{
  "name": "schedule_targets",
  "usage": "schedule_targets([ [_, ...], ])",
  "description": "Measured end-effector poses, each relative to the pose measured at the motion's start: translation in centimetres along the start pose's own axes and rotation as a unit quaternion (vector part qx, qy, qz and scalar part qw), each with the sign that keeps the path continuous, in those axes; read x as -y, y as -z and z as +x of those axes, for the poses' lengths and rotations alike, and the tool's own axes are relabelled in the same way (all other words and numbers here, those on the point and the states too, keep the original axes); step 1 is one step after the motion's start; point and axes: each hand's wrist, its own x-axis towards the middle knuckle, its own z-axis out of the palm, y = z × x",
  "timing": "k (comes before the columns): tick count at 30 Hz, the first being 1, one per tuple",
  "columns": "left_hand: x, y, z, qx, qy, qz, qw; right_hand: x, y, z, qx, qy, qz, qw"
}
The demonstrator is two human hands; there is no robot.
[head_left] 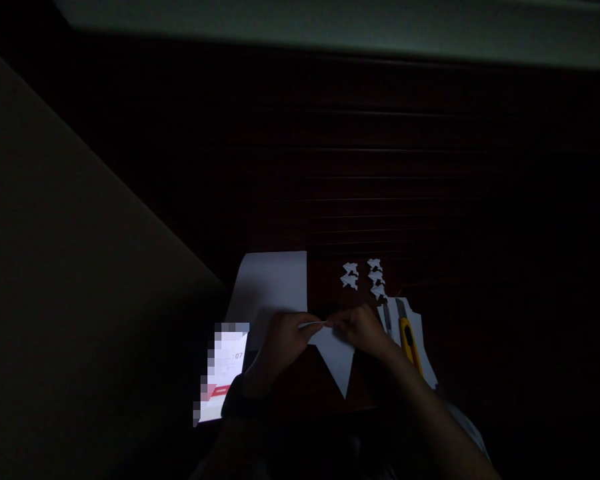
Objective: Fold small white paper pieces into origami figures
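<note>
The scene is very dark. My left hand (283,343) and my right hand (363,330) meet over a dark table, both pinched on a small white strip of paper (314,325) between them. Just below the hands lies a white paper triangle (337,363), pointing toward me. Beyond the hands, several small folded white paper figures (365,275) sit in two short rows. A plain white sheet (270,283) lies under and behind my left hand.
A yellow utility knife (409,339) and a pen (387,319) rest on white paper right of my right hand. A lit phone screen (223,373) lies at the left. A pale slanted surface (70,280) fills the left side. Dark wooden slats rise behind.
</note>
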Motion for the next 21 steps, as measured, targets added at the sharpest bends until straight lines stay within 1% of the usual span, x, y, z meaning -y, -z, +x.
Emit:
schedule_targets([
  [5, -0.1, -0.2, 0.0, 0.019, -0.018, 0.043, 0.999, -0.2, 0.0, 0.1, 0.001, 0.002, -0.024, 1.0],
  [9, 0.2, 0.0, 0.0, 0.02, -0.012, 0.056, 0.998, -1.1, 0.2, 0.2, -0.015, 0.004, -0.037, 0.999],
  [12, 0.4, 0.1, 0.1, 0.015, -0.022, 0.07, 0.997, -1.4, 0.3, 0.2, -0.018, -0.003, -0.046, 0.999],
  [14, 0.3, 0.0, 0.1, 0.011, -0.03, 0.079, 0.996, -1.1, 0.2, 0.2, -0.019, -0.006, -0.045, 0.999],
  [19, 0.1, -0.3, 0.1, 0.018, -0.036, 0.096, 0.995, -0.1, -0.2, 0.2, 0.001, 0.026, -0.032, 0.999],
  [21, 0.1, -0.5, 0.1, 0.023, -0.037, 0.1, 0.994, 0.0, -0.4, 0.1, 0.006, 0.027, -0.04, 0.999],
])
